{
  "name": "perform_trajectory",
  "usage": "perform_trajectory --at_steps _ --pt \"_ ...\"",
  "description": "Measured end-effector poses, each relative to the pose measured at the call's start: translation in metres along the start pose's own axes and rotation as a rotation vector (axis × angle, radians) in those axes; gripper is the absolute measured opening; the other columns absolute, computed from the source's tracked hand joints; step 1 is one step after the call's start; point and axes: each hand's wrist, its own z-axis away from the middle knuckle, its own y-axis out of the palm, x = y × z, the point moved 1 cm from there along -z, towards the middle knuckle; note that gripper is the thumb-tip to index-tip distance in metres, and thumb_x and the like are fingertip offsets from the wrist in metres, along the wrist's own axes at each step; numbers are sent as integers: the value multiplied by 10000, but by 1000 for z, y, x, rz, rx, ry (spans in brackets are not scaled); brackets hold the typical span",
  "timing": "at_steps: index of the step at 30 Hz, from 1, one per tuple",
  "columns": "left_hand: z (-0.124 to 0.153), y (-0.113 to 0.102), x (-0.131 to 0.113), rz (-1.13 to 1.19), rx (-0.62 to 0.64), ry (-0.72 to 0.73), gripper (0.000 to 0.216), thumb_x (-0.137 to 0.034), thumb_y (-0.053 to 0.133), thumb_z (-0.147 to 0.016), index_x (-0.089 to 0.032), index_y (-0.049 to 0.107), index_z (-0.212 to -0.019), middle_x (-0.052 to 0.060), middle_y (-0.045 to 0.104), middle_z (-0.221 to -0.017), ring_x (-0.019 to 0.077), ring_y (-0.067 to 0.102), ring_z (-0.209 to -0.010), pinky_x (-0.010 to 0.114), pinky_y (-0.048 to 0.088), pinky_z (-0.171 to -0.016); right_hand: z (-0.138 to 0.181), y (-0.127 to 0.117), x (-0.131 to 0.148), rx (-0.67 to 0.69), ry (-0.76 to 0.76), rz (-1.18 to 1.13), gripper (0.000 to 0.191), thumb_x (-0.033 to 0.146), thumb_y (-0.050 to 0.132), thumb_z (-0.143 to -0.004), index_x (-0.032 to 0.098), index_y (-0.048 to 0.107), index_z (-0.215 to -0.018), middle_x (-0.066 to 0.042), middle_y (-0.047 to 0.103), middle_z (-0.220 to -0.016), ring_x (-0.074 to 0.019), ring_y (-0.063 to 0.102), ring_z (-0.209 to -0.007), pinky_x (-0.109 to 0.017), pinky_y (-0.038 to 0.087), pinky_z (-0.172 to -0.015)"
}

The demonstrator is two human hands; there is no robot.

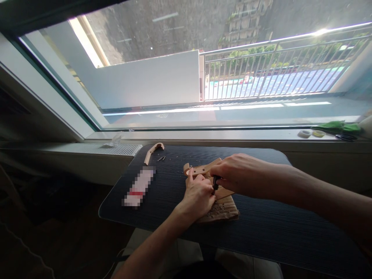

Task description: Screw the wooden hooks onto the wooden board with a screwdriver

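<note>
Wooden piece (200, 170) with hooked end and dark holes, lying near the middle of the dark table (261, 215), close to a brown, pitted block (222, 213) towards the near edge; cannot tell how far overlapping, for the hands above. Touched near the hook by left hand (198, 194), with index finger extended and others curled; cannot tell whether gripping or merely pressing. Clenched in right hand (229, 169): black-handled tool (215, 183), pointing downward, tip hidden. Towards the far left corner, second curved wooden piece (149, 153), with small metal bits (161, 158) just beside.
</note>
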Motion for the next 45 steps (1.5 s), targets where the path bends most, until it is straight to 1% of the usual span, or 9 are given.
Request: perform_trajectory --at_steps 3,7,13,19,26,30,34,39,45 --pt "0 0 0 7 -1 1 122 -246 568 -771 -202 678 -740 38 665 -820 229 546 -899 589 111 -1053 1 0 0 -11 -32 -27 219 91 508 -750 181 649 -891 -49 677 -790 -172 622 -772 -243 360 -619" --pt "0 0 1 10 -7 5 112 -237 570 -764 -201 674 -748 36 669 -843 230 546 -909 586 107 -1057 0 2 1 18 -22 -11 184 90 504 -752 176 651 -822 -48 673 -756 -172 614 -738 -250 339 -597" --pt "0 0 0 5 -7 7 138 -243 551 -780 -194 667 -726 39 671 -834 223 558 -895 580 107 -1061 -2 4 2 -2 25 43 162 161 488 -800 170 647 -767 -51 659 -697 -169 597 -644 -264 279 -528" --pt "0 1 0 29 -17 3 131 -231 547 -781 -223 666 -833 28 683 -911 242 555 -934 604 88 -1050 -2 4 1 -6 -39 -13 214 92 519 -716 204 652 -841 -30 682 -791 -177 610 -748 -258 314 -594" --pt "-1 -1 -1 49 6 -17 116 -224 559 -767 -212 670 -794 26 688 -875 240 565 -906 588 91 -1058 -6 8 2 -6 -66 -16 164 63 509 -715 174 627 -743 -18 661 -719 -143 578 -645 -259 265 -534" --pt "-1 -4 -2 50 -13 -15 96 -226 569 -762 -204 660 -785 28 686 -875 235 566 -908 581 99 -1060 -6 7 4 -2 -17 15 134 101 521 -748 170 629 -784 -32 665 -738 -153 585 -649 -262 242 -515" --pt "0 -2 -2 49 -31 -17 94 -217 573 -757 -208 657 -799 27 681 -875 239 560 -926 594 112 -1050 -4 6 4 -33 -42 8 240 89 509 -732 212 630 -899 -17 676 -796 -156 594 -671 -260 230 -514" --pt "1 1 0 26 -25 -9 103 -222 567 -761 -200 667 -757 38 684 -869 241 561 -908 602 132 -1040 -3 7 4 -25 -58 -11 215 36 473 -718 195 613 -752 -7 654 -702 -131 569 -623 -252 224 -507" --pt "0 0 0 10 -32 11 111 -234 571 -764 -189 653 -705 34 682 -837 238 561 -920 597 114 -1051 -5 9 4 -32 -30 7 196 46 498 -723 188 622 -777 -7 657 -709 -136 576 -615 -257 226 -502"
